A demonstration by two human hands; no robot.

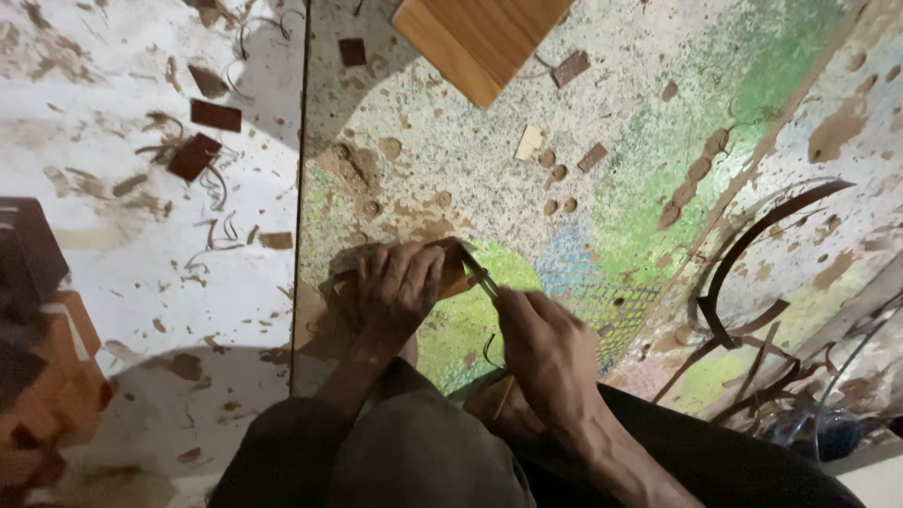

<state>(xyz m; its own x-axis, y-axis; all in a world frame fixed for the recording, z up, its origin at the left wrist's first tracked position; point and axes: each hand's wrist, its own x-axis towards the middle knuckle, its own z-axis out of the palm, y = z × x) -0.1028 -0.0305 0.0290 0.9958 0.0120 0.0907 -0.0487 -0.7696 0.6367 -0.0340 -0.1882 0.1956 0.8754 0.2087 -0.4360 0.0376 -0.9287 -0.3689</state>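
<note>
Head view, left to right. Far left: stacked reddish-brown wooden blocks point(42, 376) at the frame edge, partly dark and blurred. Beyond them, pale floor point(141, 273) littered with curled shavings and small dark brown offcuts point(202, 141). Next, speckled board point(423, 122) with green and blue paint patches, edge running straight down past the offcuts. At the upper middle, a light wooden panel point(470, 38) lying tilted across the board's far part. Near centre, left hand point(390, 287) pressed palm-down, fingers curled and clamped over a small wooden piece point(454, 266), pinning it to the board. Just right of it, right hand point(546, 353) clenched around a thin metal blade tool point(482, 275), tip touching the wooden piece's right end. Exact kind of tool too small to tell. Small round wood plugs point(557, 188) scattered above the hands. Further right, long dark curved veneer strips point(752, 254) lying across the painted surface, well apart from both hands. Dark trousers along the bottom edge.
</note>
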